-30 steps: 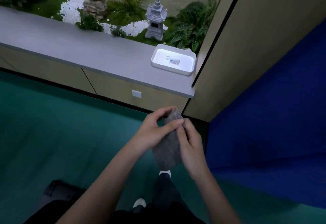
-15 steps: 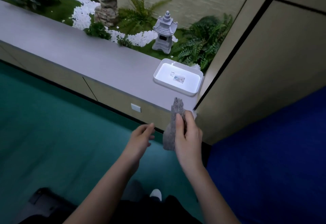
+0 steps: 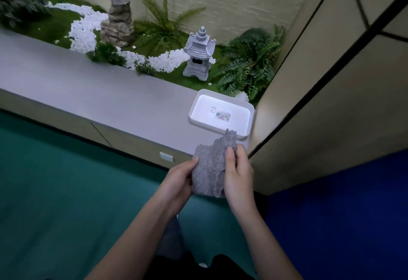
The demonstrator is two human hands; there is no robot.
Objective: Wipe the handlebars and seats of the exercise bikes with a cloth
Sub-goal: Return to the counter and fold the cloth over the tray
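A grey fuzzy cloth (image 3: 212,167) is spread between my two hands in front of me, just short of the counter's edge. My left hand (image 3: 178,182) holds its left edge, fingers behind the cloth and thumb at the front. My right hand (image 3: 237,173) pinches its right side, with the thumb on the front of the cloth. The cloth's top corner sticks up over the near rim of a white tray. No exercise bike is in view.
A grey counter (image 3: 99,94) runs across, with a white tray (image 3: 194,112) at its right end. Behind it lies a small garden with a stone lantern (image 3: 198,56), ferns and white pebbles. A beige wall panel (image 3: 320,103) stands right; green floor left (image 3: 66,191), blue floor right (image 3: 342,213).
My left hand, which had let go of the cloth, has taken hold of its left edge again. The cloth has opened out from a narrow fold. The view has moved closer to the counter.
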